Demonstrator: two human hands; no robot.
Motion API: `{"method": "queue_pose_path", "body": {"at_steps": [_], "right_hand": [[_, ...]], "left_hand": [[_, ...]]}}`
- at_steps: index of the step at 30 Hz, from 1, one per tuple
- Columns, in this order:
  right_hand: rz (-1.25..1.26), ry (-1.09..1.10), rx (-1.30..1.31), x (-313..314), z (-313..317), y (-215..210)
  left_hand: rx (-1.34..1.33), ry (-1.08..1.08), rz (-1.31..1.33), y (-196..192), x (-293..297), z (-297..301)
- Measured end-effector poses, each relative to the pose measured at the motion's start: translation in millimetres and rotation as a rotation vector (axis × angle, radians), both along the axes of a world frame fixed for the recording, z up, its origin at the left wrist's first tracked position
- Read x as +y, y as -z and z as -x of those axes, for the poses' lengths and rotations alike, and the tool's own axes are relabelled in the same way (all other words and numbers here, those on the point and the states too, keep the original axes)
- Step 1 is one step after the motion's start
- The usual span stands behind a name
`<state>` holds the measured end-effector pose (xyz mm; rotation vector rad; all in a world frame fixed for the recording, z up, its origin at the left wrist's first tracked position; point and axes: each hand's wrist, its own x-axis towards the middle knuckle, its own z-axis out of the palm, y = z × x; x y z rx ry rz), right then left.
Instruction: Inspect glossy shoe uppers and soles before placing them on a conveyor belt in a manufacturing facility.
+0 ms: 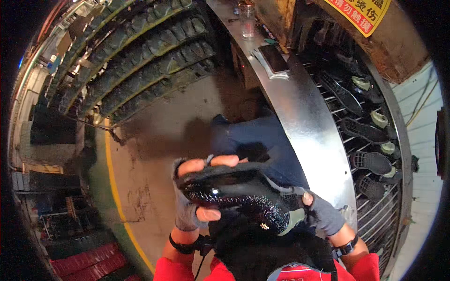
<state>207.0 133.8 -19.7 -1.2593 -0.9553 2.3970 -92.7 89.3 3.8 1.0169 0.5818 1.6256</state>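
A glossy black shoe (229,187) with a textured, shiny side and a pale grey-green patch near one end is held sideways in front of my chest. My left hand (190,196), in a grey fingerless glove, is closed around its left end, with fingers over the far edge and the thumb on the near side. At the right end, my right hand (326,213), gloved the same way, grips the shoe's edge. One fingertip of it shows there; its other fingers are hidden.
A shiny metal counter (304,112) curves along my right, bearing a dark phone (273,58) on papers and a glass jar (247,21). Beyond it, black shoes and soles (370,161) lie on a rack of metal rods (375,220). Shelves of dark shoes (145,56) stand far left.
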Motion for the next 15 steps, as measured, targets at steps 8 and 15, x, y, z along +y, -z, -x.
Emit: {"method": "queue_pose_path", "body": {"at_steps": [8, 15], "right_hand": [[-0.574, 0.242, -0.186, 85, -35, -51], [-0.829, -0.266, -0.186, 93, 0, -49]], "left_hand": [[-0.167, 0.587, 0.138, 12, 31, -31], [0.414, 0.085, 0.272, 45, 69, -69]]}}
